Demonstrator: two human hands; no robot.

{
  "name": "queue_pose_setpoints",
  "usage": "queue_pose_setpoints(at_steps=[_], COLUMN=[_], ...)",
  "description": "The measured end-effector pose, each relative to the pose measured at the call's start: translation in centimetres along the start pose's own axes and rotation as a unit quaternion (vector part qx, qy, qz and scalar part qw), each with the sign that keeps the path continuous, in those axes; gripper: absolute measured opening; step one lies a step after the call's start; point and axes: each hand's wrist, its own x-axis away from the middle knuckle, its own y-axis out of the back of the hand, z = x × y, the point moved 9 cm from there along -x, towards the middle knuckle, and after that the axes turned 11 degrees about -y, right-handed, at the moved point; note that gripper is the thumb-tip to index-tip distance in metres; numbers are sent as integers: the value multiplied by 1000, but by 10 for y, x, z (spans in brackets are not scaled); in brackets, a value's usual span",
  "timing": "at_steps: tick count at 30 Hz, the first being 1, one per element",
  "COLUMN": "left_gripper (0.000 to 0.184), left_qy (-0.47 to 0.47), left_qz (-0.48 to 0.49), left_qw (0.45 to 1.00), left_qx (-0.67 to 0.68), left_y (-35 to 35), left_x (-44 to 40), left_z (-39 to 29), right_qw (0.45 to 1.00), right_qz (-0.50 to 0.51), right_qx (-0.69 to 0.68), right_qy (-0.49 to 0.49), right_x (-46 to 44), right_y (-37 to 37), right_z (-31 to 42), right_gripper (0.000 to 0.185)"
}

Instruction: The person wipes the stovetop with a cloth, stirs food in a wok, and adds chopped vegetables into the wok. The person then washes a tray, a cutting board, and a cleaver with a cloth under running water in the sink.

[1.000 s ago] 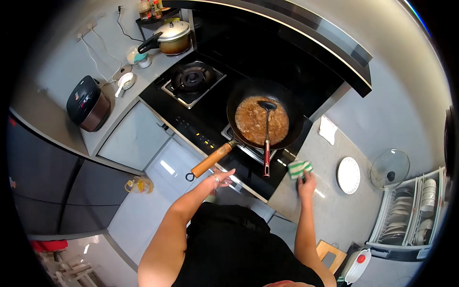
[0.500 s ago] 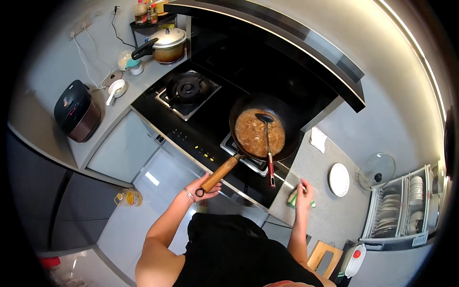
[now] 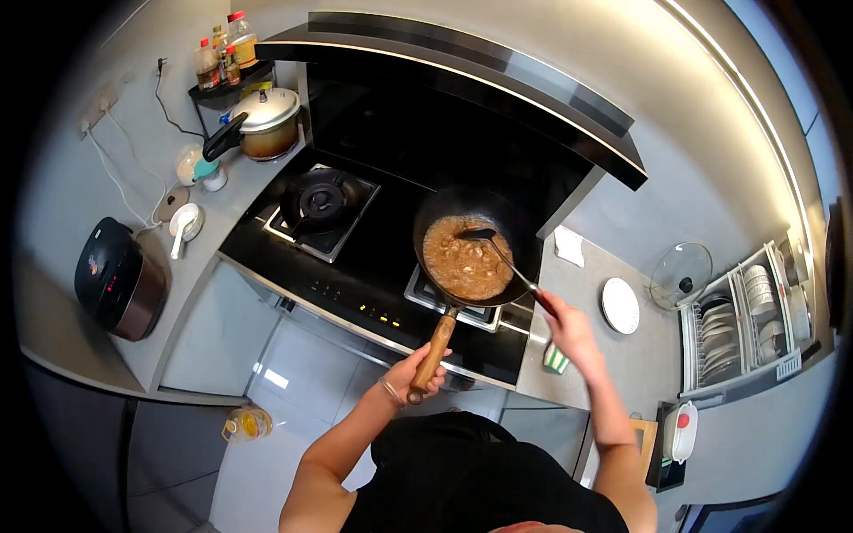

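A black wok [image 3: 524, 240] with brown bubbling food [image 3: 464, 266] sits over the right burner. Its wooden handle [image 3: 435, 353] points toward me, and my left hand [image 3: 423, 373] is wrapped round it near the end. My right hand [image 3: 569, 327] grips the red handle of a black ladle [image 3: 508, 263], whose head rests in the food. Just below that hand, a green and white striped sponge [image 3: 555, 359] lies on the counter's left edge.
Left burner [image 3: 322, 201]; pressure cooker [image 3: 267, 133] behind it; rice cooker [image 3: 121, 280] and small bowl [image 3: 188, 219] on the left counter. On the right, a white plate [image 3: 620, 306], glass lid [image 3: 681, 275] and dish rack [image 3: 742, 324]. An oil bottle [image 3: 247, 424] stands on the floor. Range hood [image 3: 462, 84] overhead.
My left hand, open before, has closed round the wok handle. My right hand has let go of the sponge, moved up and taken the ladle. The view has shifted.
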Motion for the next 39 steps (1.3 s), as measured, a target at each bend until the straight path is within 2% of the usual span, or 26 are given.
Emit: queue_pose_setpoints(at_steps=[1, 2, 4, 8, 12, 14, 18, 24, 26, 30, 31, 33, 36, 38, 39], left_gripper=[45, 45, 45, 43, 43, 44, 45, 44, 44, 46, 46, 46, 45, 45, 46], left_qy=[-2, -3, -5, -11, -10, -8, -9, -13, -16, -20, -20, -19, -19, -20, -24], left_qz=[2, 4, -5, -8, -8, -10, -5, 29, 35, -14, -18, -10, 16, 17, 16], left_qw=[1000, 1000, 999, 999, 999, 999, 1000, 999, 999, 1000, 1000, 1000, 1000, 1000, 1000], left_qx=[-9, -17, -34, -31, -40, -29, -25, 9, 4, -11, -11, -5, 8, 13, 12], left_y=[0, 0, 0, -1, -4, -3, -2, -1, -3, -6, -7, -7, -3, -1, 1], left_x=[0, -2, -2, -3, -2, -2, -1, -3, -3, -4, -4, -3, -6, -6, -7], left_z=[-1, -1, 0, 3, 4, 5, 3, 4, 5, 9, 10, 10, 9, 11, 11], right_qw=[999, 997, 996, 976, 984, 994, 999, 994, 985, 962, 958, 973, 986, 990, 989], right_qz=[9, 69, 80, 201, 151, 86, -1, 67, 90, 103, 79, 17, 23, 70, 75], right_qx=[-21, 8, 12, 40, 89, 65, 39, 81, 147, 253, 271, 222, 141, 112, 120], right_qy=[25, -47, 31, -72, -16, -9, 4, 18, 21, 28, 48, 65, 91, 41, 47], right_x=[13, 23, 48, 77, 71, 43, 20, 41, 42, 29, 19, -9, -49, -71, -87], right_y=[28, 47, 84, 87, 37, 4, 22, 104, 99, 64, 50, 39, 53, 81, 91], right_z=[14, 12, 31, 46, 41, 15, 10, 26, 20, 17, 15, 13, 10, 11, -1], right_gripper=[43, 42, 41, 40, 41, 38, 32, 27, 28, 33, 41, 41, 32, 29, 27])
